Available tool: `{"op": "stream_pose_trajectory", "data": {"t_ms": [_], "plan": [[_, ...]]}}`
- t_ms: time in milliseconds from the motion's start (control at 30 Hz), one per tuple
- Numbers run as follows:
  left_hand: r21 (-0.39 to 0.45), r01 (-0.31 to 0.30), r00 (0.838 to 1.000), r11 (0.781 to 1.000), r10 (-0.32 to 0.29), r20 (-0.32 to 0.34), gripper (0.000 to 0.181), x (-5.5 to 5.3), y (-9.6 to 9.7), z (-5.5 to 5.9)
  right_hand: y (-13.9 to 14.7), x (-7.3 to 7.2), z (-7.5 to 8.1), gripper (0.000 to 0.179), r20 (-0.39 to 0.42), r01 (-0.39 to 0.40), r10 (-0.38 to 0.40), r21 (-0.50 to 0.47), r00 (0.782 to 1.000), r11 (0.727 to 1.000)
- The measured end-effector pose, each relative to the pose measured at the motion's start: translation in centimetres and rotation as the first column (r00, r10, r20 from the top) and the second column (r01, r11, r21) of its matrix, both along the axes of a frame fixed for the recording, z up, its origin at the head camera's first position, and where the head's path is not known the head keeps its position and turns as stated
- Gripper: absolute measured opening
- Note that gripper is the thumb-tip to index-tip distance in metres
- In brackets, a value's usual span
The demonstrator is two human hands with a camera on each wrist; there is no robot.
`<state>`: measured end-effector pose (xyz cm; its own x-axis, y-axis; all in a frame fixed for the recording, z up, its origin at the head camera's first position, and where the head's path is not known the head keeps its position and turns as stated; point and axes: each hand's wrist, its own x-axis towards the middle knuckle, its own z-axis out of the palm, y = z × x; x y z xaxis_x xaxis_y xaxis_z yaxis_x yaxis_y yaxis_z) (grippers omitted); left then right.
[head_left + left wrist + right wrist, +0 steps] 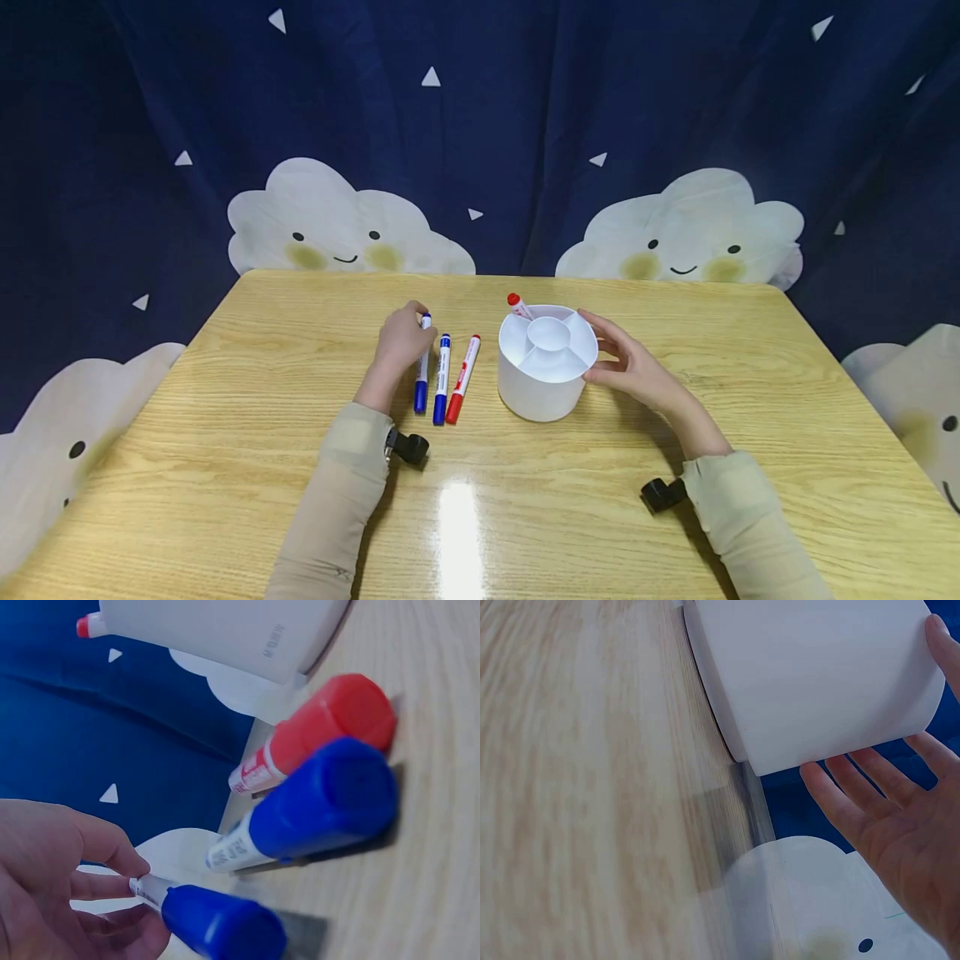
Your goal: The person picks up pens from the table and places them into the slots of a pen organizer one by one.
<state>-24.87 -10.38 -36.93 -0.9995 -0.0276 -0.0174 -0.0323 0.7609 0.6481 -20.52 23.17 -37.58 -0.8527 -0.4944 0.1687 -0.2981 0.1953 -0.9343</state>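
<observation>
Markers (442,375) between left hand (402,340) and holder (536,392)

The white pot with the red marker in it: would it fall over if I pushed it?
The white pot would probably slide rather than tip, because it looks wide and squat. It's likely light for its size, since its rim and dividers look thin. The red marker inside might wobble, since it leans there with room around it.
</observation>
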Motion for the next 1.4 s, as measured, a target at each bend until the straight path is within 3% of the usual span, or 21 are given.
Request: {"op": "stream_pose_trajectory", "data": {"t_ms": [333, 667, 967, 1300, 1400], "plan": [[0.068, -0.021, 0.993, 0.997, 0.029, -0.110, 0.043, -0.1, 0.2, 0.8, 0.1, 0.0, -0.1, 0.076, -0.011, 0.005, -0.005, 0.012, 1.000, 1.000], [0.189, -0.018, 0.971, 0.982, 0.062, -0.230, 0.041, 0.2, 0.9, 2.1, 0.2, 0.0, -0.3, 0.076, -0.006, 0.008, -0.008, 0.014, 1.000, 1.000], [0.337, 0.021, 0.961, 0.941, 0.074, -0.266, 0.040, 0.7, 1.5, 4.3, 0.0, 0.0, -0.2, 0.076, 0.000, 0.006, -0.006, -0.001, 1.000, 1.000], [0.455, 0.073, 0.933, 0.887, 0.100, -0.345, 0.039, 1.1, 2.5, 5.8, 0.0, -0.1, -0.1, 0.076, -0.011, -0.005, 0.005, 0.009, 1.000, 1.000], [0.467, 0.088, 0.920, 0.880, 0.108, -0.377, 0.039, 1.1, 2.9, 6.2, 0.0, -0.1, -0.1, 0.076, -0.011, -0.004, 0.004, 0.007, 1.000, 1.000]]}}
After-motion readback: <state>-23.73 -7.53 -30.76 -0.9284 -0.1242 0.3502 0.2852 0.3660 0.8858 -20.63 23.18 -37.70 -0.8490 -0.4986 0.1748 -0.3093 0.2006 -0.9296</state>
